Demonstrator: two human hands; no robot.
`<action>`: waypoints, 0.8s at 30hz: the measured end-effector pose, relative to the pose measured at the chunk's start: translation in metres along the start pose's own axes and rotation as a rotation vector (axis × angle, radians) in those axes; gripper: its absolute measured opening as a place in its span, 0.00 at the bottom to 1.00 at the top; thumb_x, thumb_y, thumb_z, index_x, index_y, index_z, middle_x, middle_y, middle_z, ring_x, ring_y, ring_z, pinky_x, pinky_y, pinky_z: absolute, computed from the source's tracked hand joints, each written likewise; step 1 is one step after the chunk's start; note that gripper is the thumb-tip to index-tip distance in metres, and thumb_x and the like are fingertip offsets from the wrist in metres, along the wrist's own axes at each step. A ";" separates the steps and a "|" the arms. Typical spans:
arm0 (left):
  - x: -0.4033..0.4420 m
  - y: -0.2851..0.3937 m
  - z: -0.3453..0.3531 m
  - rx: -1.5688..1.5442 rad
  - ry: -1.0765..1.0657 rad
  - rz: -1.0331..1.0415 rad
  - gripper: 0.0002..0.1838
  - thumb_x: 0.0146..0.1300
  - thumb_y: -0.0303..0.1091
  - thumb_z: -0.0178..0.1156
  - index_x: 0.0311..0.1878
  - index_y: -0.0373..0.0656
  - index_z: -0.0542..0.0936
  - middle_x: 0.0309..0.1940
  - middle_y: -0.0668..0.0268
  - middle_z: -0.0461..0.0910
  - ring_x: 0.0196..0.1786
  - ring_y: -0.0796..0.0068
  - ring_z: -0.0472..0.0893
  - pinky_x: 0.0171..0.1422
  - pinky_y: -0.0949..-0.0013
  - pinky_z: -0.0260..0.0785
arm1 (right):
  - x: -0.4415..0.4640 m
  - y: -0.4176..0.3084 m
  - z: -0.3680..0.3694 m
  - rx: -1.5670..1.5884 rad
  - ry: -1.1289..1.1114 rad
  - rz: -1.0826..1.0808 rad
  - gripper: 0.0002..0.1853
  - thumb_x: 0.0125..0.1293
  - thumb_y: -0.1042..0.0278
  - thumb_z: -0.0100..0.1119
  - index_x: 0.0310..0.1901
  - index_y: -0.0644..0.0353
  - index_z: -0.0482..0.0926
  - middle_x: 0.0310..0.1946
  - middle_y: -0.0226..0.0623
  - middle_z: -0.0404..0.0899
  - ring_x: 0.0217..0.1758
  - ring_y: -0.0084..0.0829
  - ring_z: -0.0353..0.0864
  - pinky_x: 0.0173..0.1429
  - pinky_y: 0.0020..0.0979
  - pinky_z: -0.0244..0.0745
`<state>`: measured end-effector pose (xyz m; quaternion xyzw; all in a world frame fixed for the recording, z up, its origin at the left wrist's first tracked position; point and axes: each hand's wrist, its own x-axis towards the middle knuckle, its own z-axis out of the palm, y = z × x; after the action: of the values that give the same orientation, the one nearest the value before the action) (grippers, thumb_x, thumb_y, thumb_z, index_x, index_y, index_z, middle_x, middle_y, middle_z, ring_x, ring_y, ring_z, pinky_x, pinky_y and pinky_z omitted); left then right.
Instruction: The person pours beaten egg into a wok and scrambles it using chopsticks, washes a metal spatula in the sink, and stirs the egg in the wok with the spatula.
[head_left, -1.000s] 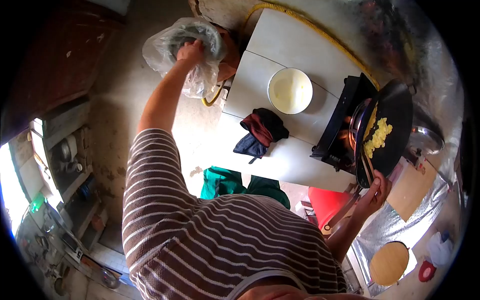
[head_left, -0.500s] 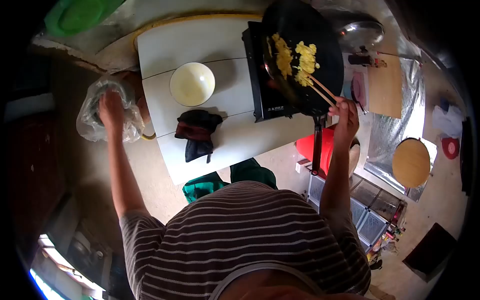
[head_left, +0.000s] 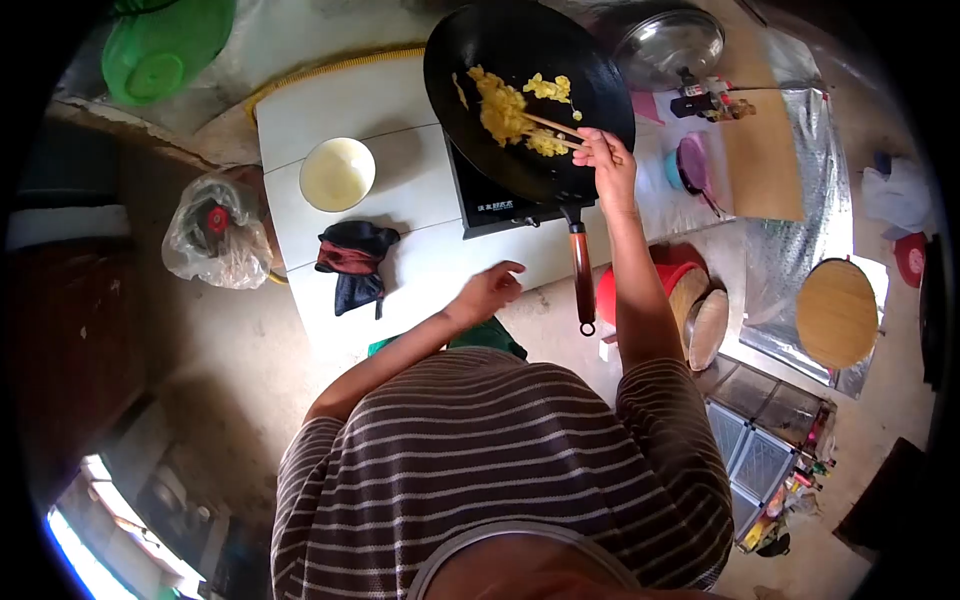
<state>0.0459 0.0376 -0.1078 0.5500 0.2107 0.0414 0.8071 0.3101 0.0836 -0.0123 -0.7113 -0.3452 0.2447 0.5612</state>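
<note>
My right hand (head_left: 608, 162) is closed around a pair of wooden chopsticks (head_left: 553, 127), whose tips are in the scrambled eggs (head_left: 503, 112). The eggs lie in several yellow clumps inside a black wok (head_left: 460, 140), which sits on a black cooktop (head_left: 490, 200). The wok's brown handle (head_left: 582, 270) points toward me. My left hand (head_left: 488, 290) hovers near the front edge of the white table (head_left: 430, 250), fingers loosely bent and apart, with nothing visible in them. To its left a dark cloth bundle (head_left: 355, 262) lies on the table, and behind that stands a pale bowl (head_left: 338, 175).
At the left, a clear plastic bag (head_left: 190, 245) covers something with a red knob (head_left: 217, 219). A metal lid (head_left: 672, 48), bottles (head_left: 695, 100) and a purple pan (head_left: 692, 165) stand right of the wok. A red bucket (head_left: 607, 300) is below the wok's right side.
My left hand has come away from the plastic bag and moved right to the table's front edge. My right hand has shifted left with the chopsticks, and the eggs are pushed about.
</note>
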 end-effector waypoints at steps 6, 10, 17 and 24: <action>0.025 0.016 0.071 -0.203 -0.168 -0.205 0.31 0.69 0.45 0.54 0.69 0.42 0.58 0.54 0.56 0.74 0.57 0.65 0.74 0.58 0.61 0.72 | -0.003 -0.011 -0.014 0.154 -0.126 -0.167 0.12 0.70 0.64 0.53 0.41 0.63 0.82 0.29 0.31 0.80 0.29 0.20 0.80 0.36 0.21 0.76; 0.039 0.025 0.097 -0.347 -0.151 -0.208 0.36 0.68 0.47 0.56 0.69 0.34 0.55 0.57 0.51 0.69 0.59 0.59 0.72 0.61 0.56 0.70 | 0.031 0.018 -0.022 -0.379 -0.143 -0.427 0.08 0.68 0.64 0.56 0.39 0.56 0.82 0.33 0.32 0.80 0.32 0.27 0.83 0.37 0.26 0.76; 0.044 0.030 0.123 -0.388 -0.025 -0.223 0.31 0.68 0.44 0.56 0.65 0.35 0.57 0.53 0.51 0.70 0.55 0.57 0.76 0.55 0.54 0.76 | 0.103 0.042 -0.071 -0.133 0.081 -0.230 0.13 0.70 0.63 0.50 0.42 0.60 0.82 0.30 0.30 0.83 0.29 0.19 0.80 0.35 0.22 0.74; 0.043 0.034 0.135 -0.436 0.076 -0.281 0.25 0.71 0.44 0.50 0.62 0.39 0.59 0.44 0.55 0.73 0.48 0.58 0.80 0.56 0.51 0.73 | 0.055 0.001 -0.070 0.095 -0.396 -0.151 0.13 0.70 0.62 0.53 0.39 0.62 0.82 0.30 0.30 0.83 0.27 0.17 0.80 0.30 0.19 0.72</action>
<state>0.1424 -0.0537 -0.0487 0.3264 0.3011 -0.0061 0.8960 0.3976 0.0814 0.0065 -0.5942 -0.4890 0.3529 0.5322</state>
